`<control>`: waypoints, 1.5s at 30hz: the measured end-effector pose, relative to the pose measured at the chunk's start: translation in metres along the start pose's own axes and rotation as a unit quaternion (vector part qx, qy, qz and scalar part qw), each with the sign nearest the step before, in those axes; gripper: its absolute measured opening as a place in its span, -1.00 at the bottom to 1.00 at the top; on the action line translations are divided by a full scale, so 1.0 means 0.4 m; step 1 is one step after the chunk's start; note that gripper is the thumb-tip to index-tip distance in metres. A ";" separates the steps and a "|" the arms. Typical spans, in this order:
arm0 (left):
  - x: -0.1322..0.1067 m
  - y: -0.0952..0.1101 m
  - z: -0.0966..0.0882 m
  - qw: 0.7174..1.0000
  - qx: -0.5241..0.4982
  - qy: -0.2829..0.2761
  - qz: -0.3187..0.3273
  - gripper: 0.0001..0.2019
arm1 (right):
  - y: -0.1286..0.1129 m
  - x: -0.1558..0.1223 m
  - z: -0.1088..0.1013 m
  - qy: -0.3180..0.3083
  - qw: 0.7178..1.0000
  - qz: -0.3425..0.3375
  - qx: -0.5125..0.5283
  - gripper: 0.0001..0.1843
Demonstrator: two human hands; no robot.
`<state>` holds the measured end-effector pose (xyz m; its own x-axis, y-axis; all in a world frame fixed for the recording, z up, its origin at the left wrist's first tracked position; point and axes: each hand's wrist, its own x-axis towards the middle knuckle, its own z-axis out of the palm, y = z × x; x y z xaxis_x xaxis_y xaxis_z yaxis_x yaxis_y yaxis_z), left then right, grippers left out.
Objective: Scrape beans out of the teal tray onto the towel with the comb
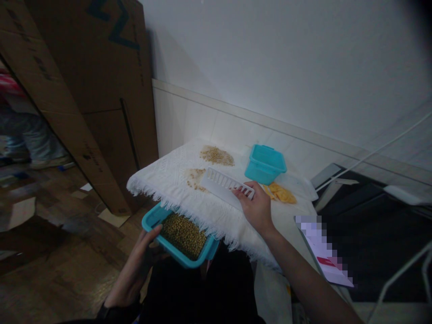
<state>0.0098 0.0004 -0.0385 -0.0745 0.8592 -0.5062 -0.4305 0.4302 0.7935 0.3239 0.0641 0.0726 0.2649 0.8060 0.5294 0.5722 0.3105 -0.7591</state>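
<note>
right fingers [242, 195] clamped on slotted strip [218, 187] | left fingers [153, 233] gripping teal tub [173, 252] | nearer bean patch [195, 175] basically at strip's far-left tip

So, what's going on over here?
Someone is handling what look like small, round, tan beans. Their left hand holds a rectangular turquoise plastic container of them at the table's near edge. Their right hand holds a white, slotted plastic strip over a white fringed cloth. On the cloth lie a larger bean patch toward the wall and a smaller scatter by the strip's end. A second turquoise container stands farther right.
</note>
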 end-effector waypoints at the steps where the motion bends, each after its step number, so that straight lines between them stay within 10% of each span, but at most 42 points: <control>1: 0.000 -0.001 0.000 1.000 -0.001 -0.002 0.000 -0.03 | -0.002 0.000 0.000 0.001 1.000 -0.001 0.001 -0.70; 45: -0.005 0.002 0.002 1.000 -0.002 -0.017 -0.001 -0.12 | -0.036 -0.041 -0.012 -0.040 0.998 0.034 0.043 -0.67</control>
<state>0.0104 -0.0006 -0.0367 -0.0439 0.8673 -0.4959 -0.4348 0.4303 0.7911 0.3151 0.0439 0.0767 0.2356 0.8631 0.4468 0.4857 0.2937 -0.8233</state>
